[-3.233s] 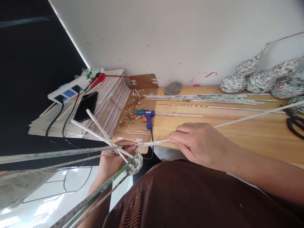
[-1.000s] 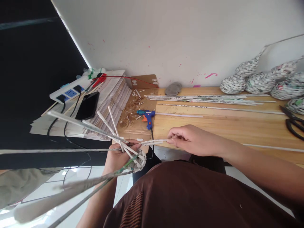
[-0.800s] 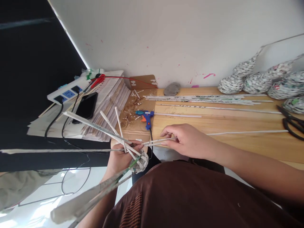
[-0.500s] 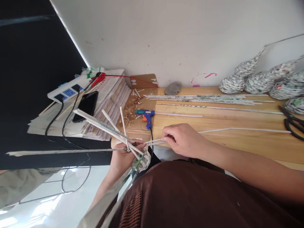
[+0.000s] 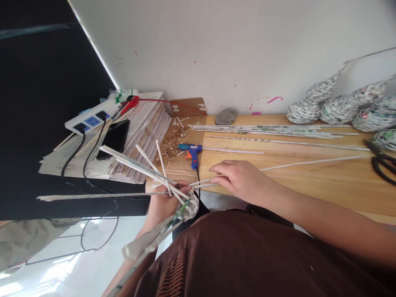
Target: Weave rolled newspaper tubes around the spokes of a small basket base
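My left hand [image 5: 163,206] is closed around a small woven piece [image 5: 189,208] of rolled newspaper, gripping it at the base of its spokes. Several stiff paper spokes [image 5: 133,166] fan out from it to the left and toward me. A thin paper tube [image 5: 202,181] runs from the weave to my right hand [image 5: 238,179]. This hand holds the tube loosely, thumb and forefinger slightly parted around it. Beyond the hand, the tube's free length reaches right over the wooden table. My left fingers partly hide the weave.
A blue glue gun [image 5: 194,154] lies on cardboard [image 5: 182,165] among scraps. Behind are loose paper tubes [image 5: 262,128] and a stone [image 5: 225,116]. Scissors [image 5: 383,161] and woven gourd shapes [image 5: 305,111] stand right. Left, a paper stack [image 5: 148,128] bears a phone [image 5: 113,140] and power strip [image 5: 91,119].
My right thumb and forefinger have loosened on the paper tube. Its free length, bent before, now looks straighter and its far end has shifted up. The woven piece has turned slightly.
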